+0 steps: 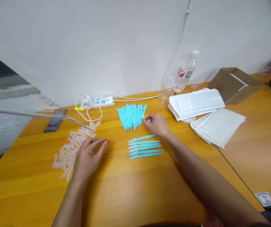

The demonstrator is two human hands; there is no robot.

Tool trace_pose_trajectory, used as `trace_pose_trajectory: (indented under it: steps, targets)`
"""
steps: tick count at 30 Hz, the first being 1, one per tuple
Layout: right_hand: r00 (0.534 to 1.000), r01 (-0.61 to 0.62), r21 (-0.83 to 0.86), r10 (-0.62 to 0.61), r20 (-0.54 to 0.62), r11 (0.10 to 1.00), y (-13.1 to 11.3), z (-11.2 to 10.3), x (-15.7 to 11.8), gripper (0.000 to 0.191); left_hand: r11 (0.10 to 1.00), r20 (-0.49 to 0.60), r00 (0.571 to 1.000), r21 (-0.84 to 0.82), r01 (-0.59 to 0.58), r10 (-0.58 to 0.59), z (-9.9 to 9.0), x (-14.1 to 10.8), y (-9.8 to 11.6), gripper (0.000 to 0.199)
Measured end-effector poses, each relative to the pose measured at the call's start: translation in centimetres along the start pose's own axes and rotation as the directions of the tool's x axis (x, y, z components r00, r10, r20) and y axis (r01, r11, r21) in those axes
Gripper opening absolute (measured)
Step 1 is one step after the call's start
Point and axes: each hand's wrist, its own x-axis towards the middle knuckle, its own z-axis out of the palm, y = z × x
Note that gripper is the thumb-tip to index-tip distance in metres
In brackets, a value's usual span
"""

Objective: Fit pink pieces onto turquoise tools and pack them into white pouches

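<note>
Slim light-blue plastic sticks, shaped like eyebrow razors, lie in a heap (131, 116) in the middle of the table. My right hand (158, 124) reaches to the heap's right edge, thumb and forefinger pinched on an outer blue stick (144, 111). In front of the heap, several more blue sticks (146, 151) lie side by side in a row, under and left of my right forearm. My left hand (88, 154) hovers beside scattered translucent pale-pink pieces (68, 154), thumb and forefinger apart with nothing between them. It partly covers those pieces.
Behind the heap is a white power strip (100, 101) with cables; a thick grey cable (76, 121) crosses on the left near a blurred-out dark object (55, 121). Clear cup (165, 91), bottle (185, 74), white packets (197, 102) and an open cardboard box (234, 85) stand rightward.
</note>
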Motion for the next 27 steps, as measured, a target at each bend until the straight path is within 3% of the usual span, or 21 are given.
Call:
trace_pose_trajectory:
  steps: [4, 7, 13, 18, 22, 27]
  targets:
    - [0.998, -0.064, -0.049, 0.065, 0.018, 0.997, -2.4, 2.7, 3.3, 0.032, 0.971, 0.078, 0.994, 0.229, 0.063, -0.083, 0.6, 2.9, -3.3, 0.035]
    - [0.991, -0.120, -0.069, 0.123, 0.048, 0.990, -2.6, 3.8, 4.5, 0.028, 0.955, 0.080, 0.990, 0.281, 0.092, -0.119, 1.1, 4.5, -5.3, 0.035]
    - [0.987, -0.130, -0.022, 0.131, 0.093, 0.991, -1.9, 3.1, 4.7, 0.020, 0.933, 0.102, 0.982, 0.339, 0.118, -0.161, 2.3, 6.5, -7.6, 0.037]
    - [0.999, -0.034, -0.017, 0.035, 0.008, 0.999, -1.6, 0.4, 2.4, 0.022, 0.923, 0.091, 0.980, 0.360, 0.135, -0.178, 3.5, 8.0, -7.9, 0.038]
    - [0.997, 0.078, -0.039, -0.078, 0.014, 0.996, -0.1, -1.7, -1.1, 0.026, 0.937, 0.111, 0.977, 0.321, 0.136, -0.180, 3.6, 8.3, -6.8, 0.036]
    - [0.974, 0.228, -0.027, -0.227, 0.024, 0.973, 2.2, -1.8, -4.9, 0.028, 0.974, 0.163, 0.967, 0.150, 0.172, -0.196, 3.1, 8.0, -4.6, 0.024]
